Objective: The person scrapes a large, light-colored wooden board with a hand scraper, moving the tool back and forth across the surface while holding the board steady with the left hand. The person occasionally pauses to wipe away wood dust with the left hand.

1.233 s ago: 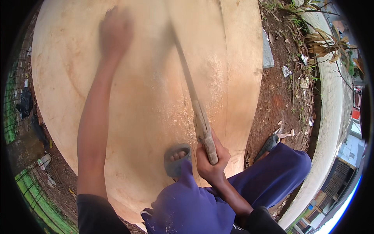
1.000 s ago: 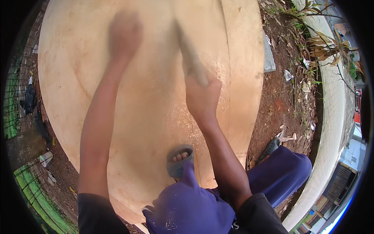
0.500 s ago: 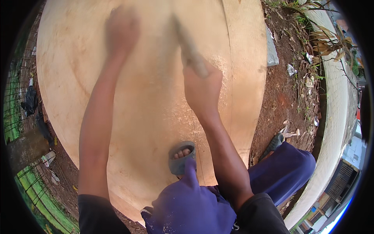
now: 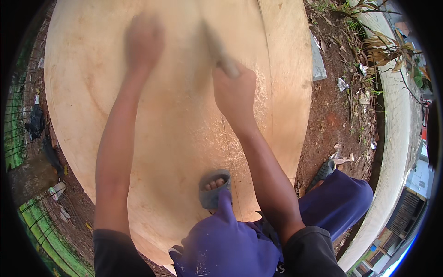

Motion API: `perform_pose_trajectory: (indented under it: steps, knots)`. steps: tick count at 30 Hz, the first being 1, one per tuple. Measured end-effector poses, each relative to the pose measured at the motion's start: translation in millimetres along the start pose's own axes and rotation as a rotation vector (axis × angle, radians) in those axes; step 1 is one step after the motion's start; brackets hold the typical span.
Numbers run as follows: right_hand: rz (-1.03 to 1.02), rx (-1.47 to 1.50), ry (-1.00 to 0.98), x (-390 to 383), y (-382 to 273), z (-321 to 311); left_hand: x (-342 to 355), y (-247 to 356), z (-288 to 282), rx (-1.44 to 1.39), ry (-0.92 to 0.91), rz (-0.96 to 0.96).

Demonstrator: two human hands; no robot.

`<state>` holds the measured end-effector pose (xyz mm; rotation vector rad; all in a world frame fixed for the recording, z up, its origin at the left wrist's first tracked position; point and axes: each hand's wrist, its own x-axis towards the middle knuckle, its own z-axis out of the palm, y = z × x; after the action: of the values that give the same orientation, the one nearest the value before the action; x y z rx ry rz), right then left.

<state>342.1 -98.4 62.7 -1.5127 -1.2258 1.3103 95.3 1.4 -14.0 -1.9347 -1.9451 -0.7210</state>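
The right hand [image 4: 234, 90], upper centre of the frame, is clamped around the handle of a slender tool [image 4: 222, 54], whose blurred far end points toward the top edge over a pale wooden board [image 4: 92, 138]. The left hand [image 4: 145, 41], upper left, is blurred; its finger closure cannot be determined. Shavings [image 4: 226, 138] lie mid-frame, above a sandalled foot [image 4: 214, 189].

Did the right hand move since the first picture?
Yes: the right hand went from beside the grey slide sandal on the plywood to well ahead of it.
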Motion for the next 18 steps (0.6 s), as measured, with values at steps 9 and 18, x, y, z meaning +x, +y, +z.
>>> perform_pose_trajectory:
  steps: [9, 18]
  knots:
    - [-0.110, -0.055, 0.039, -160.1, 37.9, -43.4, -8.4, -6.2, -9.6, 0.014, -0.030, -0.040]
    - [0.001, -0.040, 0.037, -51.6, 13.5, -12.0, -7.6, 10.0, -23.5, -0.062, -0.104, -0.132]
